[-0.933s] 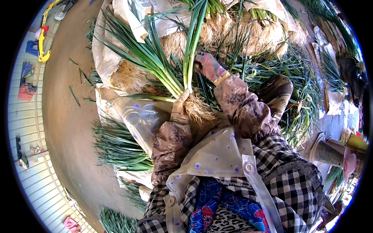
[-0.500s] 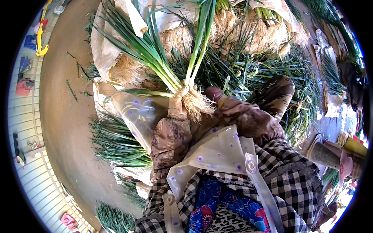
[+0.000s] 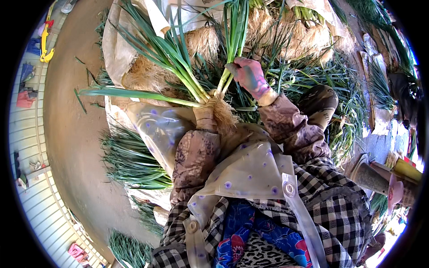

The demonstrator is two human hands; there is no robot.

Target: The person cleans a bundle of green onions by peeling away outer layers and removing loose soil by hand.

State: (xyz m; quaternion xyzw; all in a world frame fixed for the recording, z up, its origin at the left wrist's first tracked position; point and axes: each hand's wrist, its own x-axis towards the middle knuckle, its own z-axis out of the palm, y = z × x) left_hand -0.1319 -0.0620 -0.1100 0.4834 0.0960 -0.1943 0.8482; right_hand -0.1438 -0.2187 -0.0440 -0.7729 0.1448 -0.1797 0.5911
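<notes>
My left hand (image 3: 204, 115) is closed round the root end of a bunch of green onions (image 3: 190, 82). Their pale stalks fan out and their stringy roots (image 3: 223, 114) hang beside the hand. One leaf sticks out flat to the left. My right hand (image 3: 251, 77), in a pink and grey glove, pinches the upright stalks on the bunch's right side, a little above the pale part. The fingertips are partly hidden behind the green leaves. A clear plastic apron (image 3: 243, 172) with purple dots covers my lap under both forearms.
Loose green leaves (image 3: 344, 96) lie heaped round my dark boot (image 3: 318, 100). Rooty bundles (image 3: 308, 42) stand under pale sacking at the back. More green onion bundles (image 3: 134, 156) lie at the left. A grey bucket-like container (image 3: 368, 176) stands at the right.
My right hand has moved up and away from the roots to the upright stalks and now grips them. The leaf at the left now stretches further out. The left hand stays at the root end.
</notes>
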